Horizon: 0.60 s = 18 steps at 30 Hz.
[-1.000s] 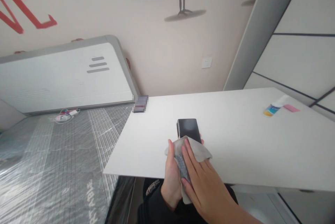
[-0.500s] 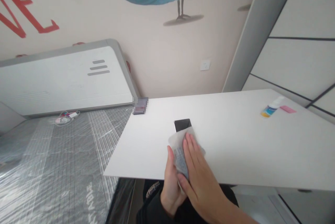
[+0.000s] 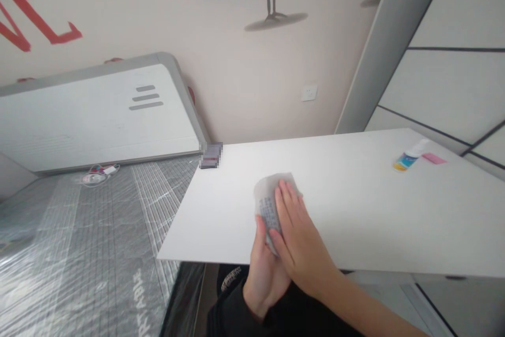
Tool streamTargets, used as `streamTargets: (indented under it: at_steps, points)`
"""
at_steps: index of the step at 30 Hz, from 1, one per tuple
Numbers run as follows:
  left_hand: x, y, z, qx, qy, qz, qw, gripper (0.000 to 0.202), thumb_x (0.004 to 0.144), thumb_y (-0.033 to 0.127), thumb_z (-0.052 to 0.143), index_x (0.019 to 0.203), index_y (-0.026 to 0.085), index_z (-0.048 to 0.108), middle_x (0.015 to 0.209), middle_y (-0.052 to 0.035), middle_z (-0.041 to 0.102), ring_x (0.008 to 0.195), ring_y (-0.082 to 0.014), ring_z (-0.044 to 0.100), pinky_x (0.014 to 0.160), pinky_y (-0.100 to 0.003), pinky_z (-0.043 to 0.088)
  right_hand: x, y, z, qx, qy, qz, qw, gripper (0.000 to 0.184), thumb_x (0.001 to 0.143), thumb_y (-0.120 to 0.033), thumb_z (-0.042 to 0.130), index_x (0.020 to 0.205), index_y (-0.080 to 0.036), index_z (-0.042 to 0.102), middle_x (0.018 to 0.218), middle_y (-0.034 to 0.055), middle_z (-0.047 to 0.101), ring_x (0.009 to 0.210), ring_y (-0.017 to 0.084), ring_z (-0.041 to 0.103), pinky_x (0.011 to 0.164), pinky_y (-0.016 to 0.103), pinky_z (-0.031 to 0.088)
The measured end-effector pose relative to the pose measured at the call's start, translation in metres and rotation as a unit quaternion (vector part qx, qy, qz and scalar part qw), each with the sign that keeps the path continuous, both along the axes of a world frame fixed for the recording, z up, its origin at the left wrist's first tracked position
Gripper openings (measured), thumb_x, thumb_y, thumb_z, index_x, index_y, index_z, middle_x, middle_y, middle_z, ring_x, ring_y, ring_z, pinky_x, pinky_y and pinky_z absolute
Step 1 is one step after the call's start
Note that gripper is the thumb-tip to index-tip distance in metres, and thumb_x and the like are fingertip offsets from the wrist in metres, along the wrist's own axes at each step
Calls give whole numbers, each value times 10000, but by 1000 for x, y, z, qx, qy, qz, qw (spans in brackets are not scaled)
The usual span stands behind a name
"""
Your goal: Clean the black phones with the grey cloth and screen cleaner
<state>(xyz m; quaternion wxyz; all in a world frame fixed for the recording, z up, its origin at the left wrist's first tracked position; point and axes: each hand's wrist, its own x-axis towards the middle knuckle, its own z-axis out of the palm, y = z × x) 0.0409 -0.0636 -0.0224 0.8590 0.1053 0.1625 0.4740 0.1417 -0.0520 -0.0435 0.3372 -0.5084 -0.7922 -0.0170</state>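
My left hand [image 3: 262, 268] is closed from below round a phone, its thumb up along the left edge. The phone is hidden under a thin pale cloth [image 3: 265, 192] with blue-grey print. On top of the cloth lies my right hand [image 3: 300, 237], fingers together and stretched along it, thumb bent toward the print. Both hands are just above the front edge of the white table [image 3: 374, 211].
A white spray bottle [image 3: 408, 158] with a blue and yellow label lies at the table's right, by a pink piece [image 3: 434, 158]. A blurred-out object [image 3: 211, 155] sits at the back left corner. Plastic-wrapped bedding [image 3: 102, 226] is on the left.
The right hand has slid forward with the cloth, which now covers the phone's dark top end that showed before. The left hand has hardly moved.
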Motion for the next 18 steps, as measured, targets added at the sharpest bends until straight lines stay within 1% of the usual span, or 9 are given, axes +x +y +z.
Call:
streamTargets:
  at_steps: [3, 5, 7, 9, 11, 13, 15, 17, 18]
  points:
    - [-5, 8, 6, -61, 35, 34, 997, 733, 1065, 594, 220, 1160, 129, 778, 1384, -132, 710, 1534, -248, 420, 1312, -396, 224, -7, -30, -9, -14, -39, 42, 998, 766, 1036, -225, 360, 1677, -92, -38, 1763, 169, 99, 1622, 357, 159, 1203, 626, 426]
    - [-6, 8, 6, -77, 49, 38, 995, 723, 1065, 589, 234, 1113, 123, 785, 1338, -141, 733, 1527, -253, 430, 1313, -400, 222, -4, -36, -10, -9, -49, 65, 997, 762, 1035, -222, 359, 1679, -103, -29, 1763, 148, 106, 1620, 339, 178, 1199, 594, 445]
    - [-4, 4, 5, -61, 35, 42, 997, 717, 1077, 557, 195, 1169, 143, 774, 1386, -111, 712, 1522, -243, 438, 1313, -400, 221, 3, -25, -3, -1, -34, 52, 998, 756, 1048, -236, 346, 1680, -131, -55, 1762, 136, 133, 1620, 328, 183, 1209, 599, 429]
    - [-1, -2, 3, -36, 16, 23, 999, 711, 1085, 530, 160, 1245, 171, 752, 1438, -87, 682, 1517, -238, 446, 1315, -410, 216, 10, -6, 7, 4, -5, 18, 1000, 760, 1060, -264, 344, 1680, -159, -82, 1759, 135, 156, 1621, 331, 180, 1224, 627, 392]
    - [1, -6, 3, -15, 9, -10, 1000, 709, 1083, 540, 155, 1308, 177, 722, 1448, -96, 673, 1520, -244, 441, 1316, -425, 205, 12, 12, 17, 3, 12, -5, 1000, 778, 1062, -293, 362, 1678, -168, -96, 1757, 145, 169, 1621, 343, 171, 1238, 654, 351]
    - [0, -6, 4, 0, 10, -21, 1000, 709, 1074, 576, 175, 1361, 177, 686, 1443, -109, 674, 1529, -253, 427, 1314, -440, 204, 8, 18, 21, 2, 15, -7, 1000, 801, 1055, -296, 376, 1675, -152, -110, 1758, 159, 160, 1624, 350, 149, 1247, 667, 324]
    - [-4, -1, 7, 0, 14, 15, 1000, 711, 1062, 613, 203, 1366, 182, 680, 1439, -104, 676, 1530, -255, 425, 1310, -437, 223, 0, 10, 17, -4, 6, 4, 1000, 806, 1044, -256, 370, 1670, -133, -124, 1760, 165, 138, 1628, 345, 132, 1249, 662, 329]
    - [-8, 7, 10, -25, 30, 60, 997, 727, 1053, 629, 216, 1292, 163, 721, 1417, -111, 690, 1529, -259, 425, 1307, -420, 239, -9, -8, 8, -17, -9, 23, 1000, 809, 1027, -205, 364, 1669, -127, -122, 1763, 158, 123, 1626, 338, 151, 1237, 642, 369]
    - [-10, 10, 11, -43, 40, 72, 996, 744, 1051, 633, 214, 1245, 147, 742, 1405, -121, 696, 1534, -262, 417, 1308, -413, 239, -12, -17, 4, -24, -17, 34, 999, 815, 1018, -186, 367, 1670, -129, -118, 1762, 153, 124, 1621, 337, 174, 1226, 629, 397]
